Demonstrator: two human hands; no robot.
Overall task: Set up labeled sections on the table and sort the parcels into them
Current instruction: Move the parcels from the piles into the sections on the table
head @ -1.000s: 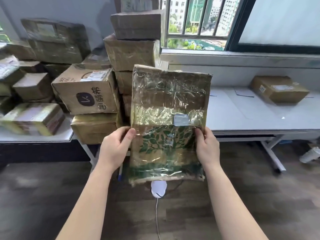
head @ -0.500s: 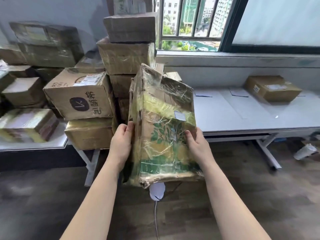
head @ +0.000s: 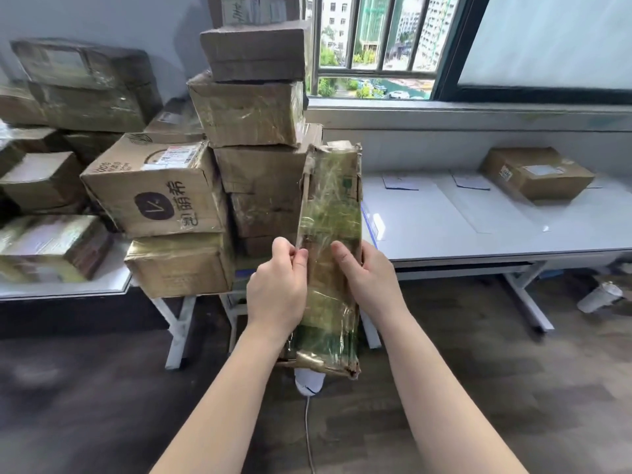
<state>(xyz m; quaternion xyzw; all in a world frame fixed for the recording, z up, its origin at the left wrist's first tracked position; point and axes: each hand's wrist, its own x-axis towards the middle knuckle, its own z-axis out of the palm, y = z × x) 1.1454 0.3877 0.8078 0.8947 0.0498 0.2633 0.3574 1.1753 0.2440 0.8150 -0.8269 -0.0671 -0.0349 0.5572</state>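
A tape-wrapped parcel is held upright, edge-on, in mid-air before the stacked parcels, left hand and right hand each with grip clamped on its sides; seemingly mid-sort, it next needs carrying right to a labeled section of the bench.

We see a barred window with buildings and cars beyond it. Far below the window, a white device lies on the dark floor, its cord trailing toward us. Below and right of the window, a pale cup lies tipped.
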